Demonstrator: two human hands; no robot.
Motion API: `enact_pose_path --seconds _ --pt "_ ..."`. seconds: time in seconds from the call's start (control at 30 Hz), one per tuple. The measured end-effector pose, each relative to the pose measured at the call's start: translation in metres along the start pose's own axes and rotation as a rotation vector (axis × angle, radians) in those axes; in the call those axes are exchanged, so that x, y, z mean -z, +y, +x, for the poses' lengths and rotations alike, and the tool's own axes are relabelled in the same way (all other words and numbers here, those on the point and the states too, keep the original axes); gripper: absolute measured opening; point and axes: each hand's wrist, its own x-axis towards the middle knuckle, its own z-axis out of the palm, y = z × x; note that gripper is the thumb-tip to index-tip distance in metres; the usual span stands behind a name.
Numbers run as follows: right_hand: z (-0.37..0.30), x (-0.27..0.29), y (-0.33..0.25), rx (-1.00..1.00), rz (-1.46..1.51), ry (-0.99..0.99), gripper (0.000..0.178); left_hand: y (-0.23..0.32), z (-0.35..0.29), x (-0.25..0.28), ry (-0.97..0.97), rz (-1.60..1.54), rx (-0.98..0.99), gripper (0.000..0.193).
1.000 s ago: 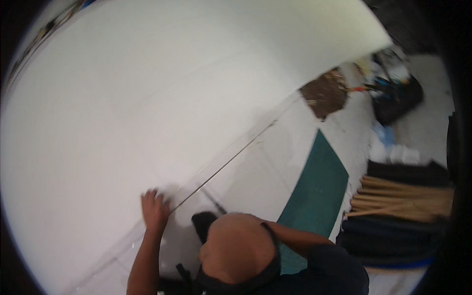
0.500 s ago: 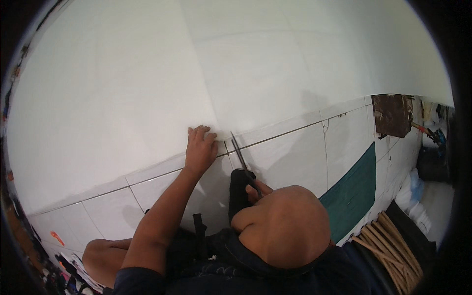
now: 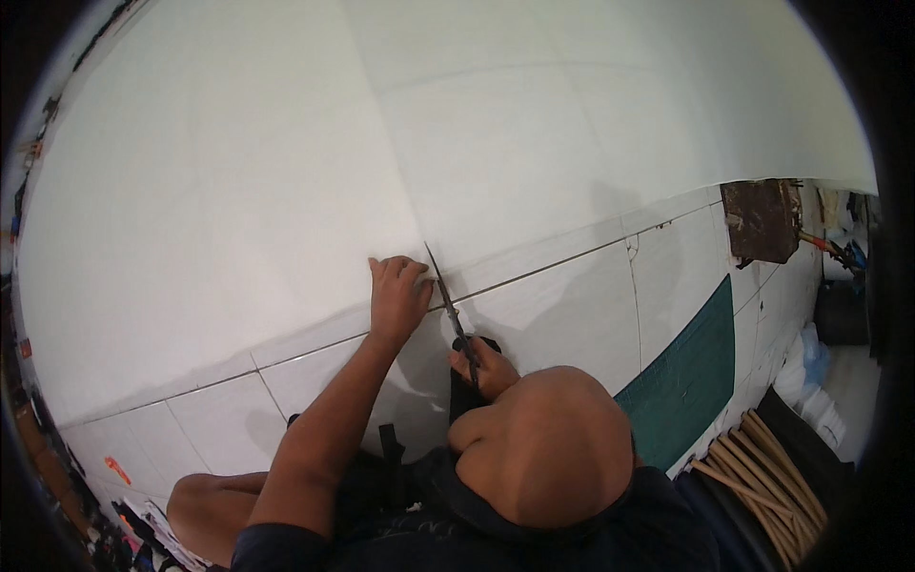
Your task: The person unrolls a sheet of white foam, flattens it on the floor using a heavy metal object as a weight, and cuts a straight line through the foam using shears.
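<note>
A broad white sheet (image 3: 238, 229), of cloth or paper, lies spread over the tiles and fills the far side. At its near edge is my left hand (image 3: 398, 300), fingers on top and the edge seemingly pinched between thumb and forefinger. Long dark scissors (image 3: 452, 310) are in my right hand (image 3: 494, 370), whose fingers wrap the handles; my raised knee hides part of that arm. The blades look closed, or nearly so, and point away from me. Their tip is over the sheet's edge, just right of my left thumb.
My bent right knee (image 3: 562, 439) rises close to the right hand. A green mat (image 3: 691, 372) lies on the tiled floor (image 3: 562, 305) to the right. Cardboard-coloured tubes (image 3: 762, 477) lie at lower right, a rusty brown block (image 3: 761, 221) at far right, an orange object (image 3: 116, 469) at left.
The scissors have moved left and forward over the sheet's edge, and their blades have come together. My left hand has shifted slightly right and nearer; more of my right hand shows.
</note>
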Motion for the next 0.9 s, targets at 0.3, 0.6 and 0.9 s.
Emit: enact_pose_path --seconds 0.3,0.6,0.9 --pt "0.016 -0.008 0.015 0.068 0.077 0.051 0.036 -0.005 -0.004 -0.003 0.033 -0.001 -0.013 0.016" --pt "0.047 -0.004 -0.02 0.054 0.034 0.081 0.046 -0.012 -0.005 0.01 -0.072 -0.013 -0.009 0.007" --pt "0.067 -0.009 -0.009 0.096 0.085 0.054 0.056 -0.018 -0.013 0.011 -0.137 -0.054 0.0 0.014"
